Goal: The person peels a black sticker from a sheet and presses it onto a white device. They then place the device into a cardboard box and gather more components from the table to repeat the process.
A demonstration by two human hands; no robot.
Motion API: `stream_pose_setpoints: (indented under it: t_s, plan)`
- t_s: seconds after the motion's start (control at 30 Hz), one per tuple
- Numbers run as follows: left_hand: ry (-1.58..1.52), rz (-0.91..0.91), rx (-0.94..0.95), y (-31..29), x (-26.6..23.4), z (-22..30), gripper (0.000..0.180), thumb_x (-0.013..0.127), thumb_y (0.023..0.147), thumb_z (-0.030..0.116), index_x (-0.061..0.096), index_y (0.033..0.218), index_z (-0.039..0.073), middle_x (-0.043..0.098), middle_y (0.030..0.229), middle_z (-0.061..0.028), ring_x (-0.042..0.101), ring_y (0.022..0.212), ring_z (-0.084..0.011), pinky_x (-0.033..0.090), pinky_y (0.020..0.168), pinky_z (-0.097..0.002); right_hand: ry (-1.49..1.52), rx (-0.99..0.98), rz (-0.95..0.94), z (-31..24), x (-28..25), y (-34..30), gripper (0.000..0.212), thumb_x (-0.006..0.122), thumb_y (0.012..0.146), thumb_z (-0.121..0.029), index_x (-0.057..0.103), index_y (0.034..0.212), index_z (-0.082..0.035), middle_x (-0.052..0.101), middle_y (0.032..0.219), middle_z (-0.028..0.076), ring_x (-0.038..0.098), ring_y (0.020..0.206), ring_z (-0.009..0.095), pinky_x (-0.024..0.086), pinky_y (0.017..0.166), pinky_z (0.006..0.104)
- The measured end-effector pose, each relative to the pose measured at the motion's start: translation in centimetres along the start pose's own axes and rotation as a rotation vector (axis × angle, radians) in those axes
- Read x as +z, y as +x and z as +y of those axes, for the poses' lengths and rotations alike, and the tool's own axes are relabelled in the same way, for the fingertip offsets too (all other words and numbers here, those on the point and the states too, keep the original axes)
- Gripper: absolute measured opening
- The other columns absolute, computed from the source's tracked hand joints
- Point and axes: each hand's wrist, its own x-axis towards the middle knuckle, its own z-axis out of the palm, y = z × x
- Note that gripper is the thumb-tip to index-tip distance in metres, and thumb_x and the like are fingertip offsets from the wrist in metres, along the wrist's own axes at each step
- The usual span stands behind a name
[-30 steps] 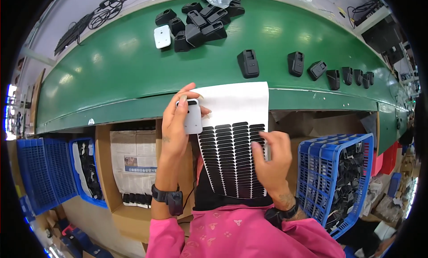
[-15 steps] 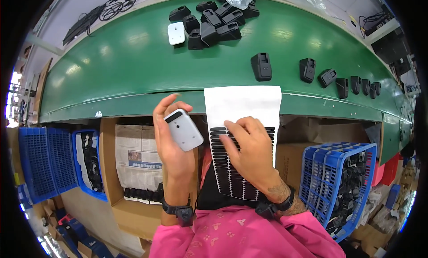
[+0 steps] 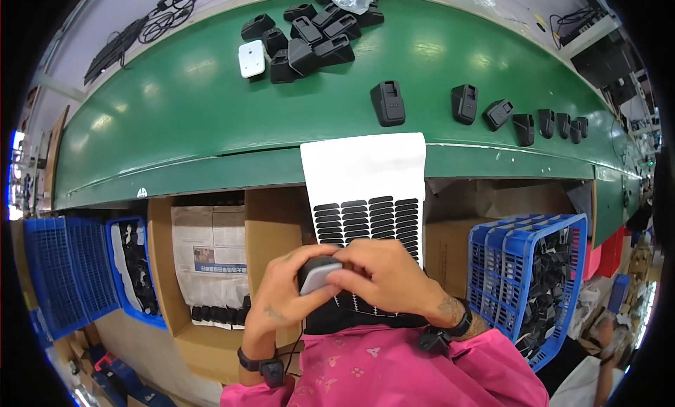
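Note:
Above my lap, my left hand (image 3: 283,286) is closed round a small charging dock (image 3: 319,276) with a black body and a light grey base. My right hand (image 3: 385,275) bends over the same dock, its thumb lying on the grey face and its fingers at the upper edge. Any small piece between those fingers is hidden. Below and behind both hands, a white backing sheet (image 3: 362,161) with rows of black rounded strips (image 3: 380,228) hangs from the table edge to my lap, its lower part partly covered by the hands.
On the green table (image 3: 190,119) lie a heap of black docks (image 3: 302,55), one dock with its white base up (image 3: 252,59), and a row of docks (image 3: 464,103) at right. Blue crates (image 3: 485,287) flank me. An open carton (image 3: 211,344) with newspaper stands at left.
My right hand has left the strip sheet and come to the dock. My left hand has lowered and tilted the dock, closing round it. The view has shifted slightly to the right.

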Motion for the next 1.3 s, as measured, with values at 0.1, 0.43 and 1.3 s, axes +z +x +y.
stream_pose_setpoints:
  t_s: [0.1, 0.43, 1.3]
  plan:
    - [-0.494, 0.245, -0.147, 0.7, 0.5, -1.2, 0.049, 0.07, 0.078, 0.007, 0.052, 0.124, 0.002, 0.061, 0.101, -0.0088, 0.065, 0.092, -0.0201, 0.052, 0.081, -0.0294, -0.312, -0.095, 0.441, 1.8, 0.0, 0.7, 0.02, 0.072, 0.078, -0.011, 0.066, 0.094, -0.002, 0.06, 0.073, 0.009, 0.059, 0.064, 0.026, 0.047, 0.057, 0.0341]
    - [-0.586, 0.407, -0.206, 3.0, -0.5, -4.2, 0.048, 0.069, 0.079, 0.01, 0.05, 0.122, -0.002, 0.062, 0.103, -0.0124, 0.066, 0.082, -0.0239, 0.054, 0.076, -0.0353, -0.541, -0.121, 0.53, 4.7, 1.7, 2.0, 0.012, 0.054, 0.072, -0.008, 0.055, 0.081, -0.001, 0.052, 0.079, 0.013, 0.054, 0.077, 0.031, 0.045, 0.072, 0.041]
    - [-0.465, 0.091, -0.004, 0.5, 4.0, 5.4, 0.044, 0.058, 0.085, 0.009, 0.044, 0.125, 0.003, 0.06, 0.097, -0.009, 0.059, 0.08, -0.0161, 0.049, 0.074, -0.0299, 0.732, 0.479, 0.125, -6.5, -5.2, -2.3, 0.01, 0.057, 0.089, 0.002, 0.051, 0.097, 0.004, 0.059, 0.081, 0.006, 0.06, 0.07, 0.011, 0.05, 0.063, 0.0229]
